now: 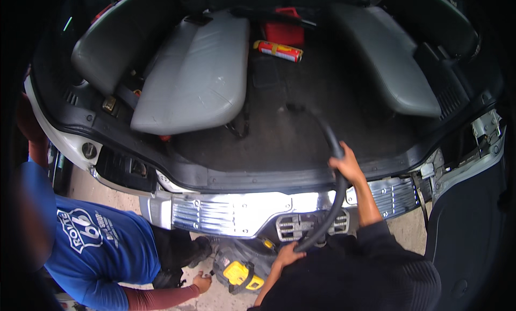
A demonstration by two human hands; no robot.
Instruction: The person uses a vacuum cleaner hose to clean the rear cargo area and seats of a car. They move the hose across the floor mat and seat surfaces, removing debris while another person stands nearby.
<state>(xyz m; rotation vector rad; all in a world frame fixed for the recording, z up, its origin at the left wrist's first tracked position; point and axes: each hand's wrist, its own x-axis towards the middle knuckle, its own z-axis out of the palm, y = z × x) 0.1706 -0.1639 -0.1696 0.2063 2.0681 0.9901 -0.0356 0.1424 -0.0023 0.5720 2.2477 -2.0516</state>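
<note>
Bumper (226, 213): shiny metal, ridged. Left seat (188, 80): grey, beyond bumper's left half. Right seat (395, 69): grey, beyond bumper's right end. Red canister (279, 51): on its side, yellow at one end, well beyond bumper's middle. Red container (284, 32): farther from bumper, just behind canister. Blue-shirted person (110, 252): left of bumper, near side. Dark panel (475, 230): right of bumper.

My hose (341, 191) is dark grey, my sleeve (376, 238) black; machine (223, 255) dark grey with yellow panels; left seat (193, 74) and right seat (384, 61) both plain grey; floor (263, 136) near-black; canister (279, 51) red with yellow and white; box (285, 32) red; bumper (255, 209) silver, striped by ribs; I see co-worker's shirt (126, 246) blue with white print, arm sleeve (161, 297) maroon.
</note>
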